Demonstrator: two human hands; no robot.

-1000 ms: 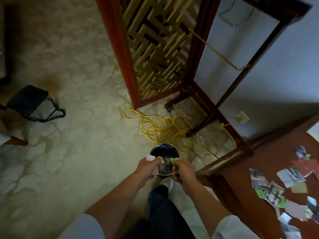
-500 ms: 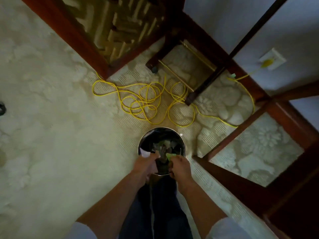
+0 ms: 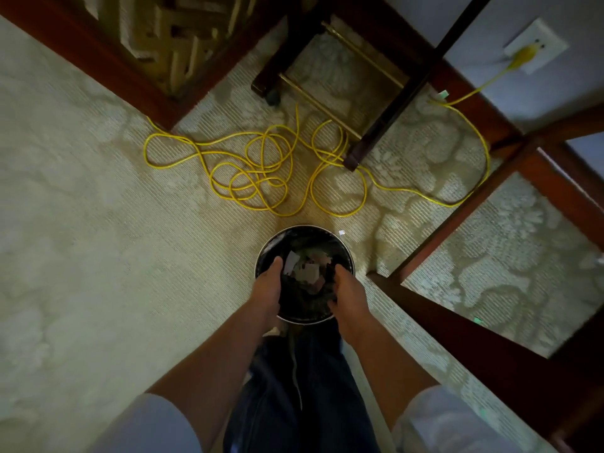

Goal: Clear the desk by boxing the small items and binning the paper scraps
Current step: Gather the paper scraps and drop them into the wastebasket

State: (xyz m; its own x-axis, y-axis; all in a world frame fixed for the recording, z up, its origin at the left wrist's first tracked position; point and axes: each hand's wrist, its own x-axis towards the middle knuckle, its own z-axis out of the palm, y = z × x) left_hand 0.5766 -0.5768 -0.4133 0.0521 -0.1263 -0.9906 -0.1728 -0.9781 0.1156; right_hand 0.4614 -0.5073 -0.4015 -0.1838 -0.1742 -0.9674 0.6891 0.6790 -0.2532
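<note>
Left hand and right hand reach into the round bin at lower centre, fingers hidden, grip unreadable; paper scraps lie inside; best to spread fingers low within the rim so nothing flutters onto carpet

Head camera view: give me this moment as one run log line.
step: binning paper | hands: left hand and right hand over bin | grip: unclear | bin: paper scraps inside | floor: white scrap beside bin
</note>
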